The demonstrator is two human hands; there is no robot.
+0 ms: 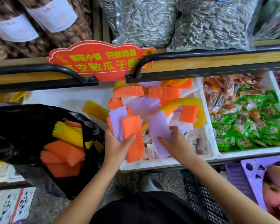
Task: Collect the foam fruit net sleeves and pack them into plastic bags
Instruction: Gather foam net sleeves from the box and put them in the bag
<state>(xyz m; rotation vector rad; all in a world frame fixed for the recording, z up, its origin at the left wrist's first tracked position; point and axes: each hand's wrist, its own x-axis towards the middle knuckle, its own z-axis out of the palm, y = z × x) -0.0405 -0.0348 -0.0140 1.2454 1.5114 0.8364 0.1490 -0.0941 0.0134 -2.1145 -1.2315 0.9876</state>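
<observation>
A heap of orange, lilac, white and yellow foam net sleeves fills a white foam box in front of me. My left hand grips a stack of sleeves, an orange sleeve on top and lilac ones behind it. My right hand pinches a lilac sleeve just right of that stack. At the left an open black plastic bag holds orange and yellow sleeves.
A second white foam box of green and orange snack packets stands at the right. A black rail with a red sign runs above the boxes. A black crate and purple tray sit at the lower right.
</observation>
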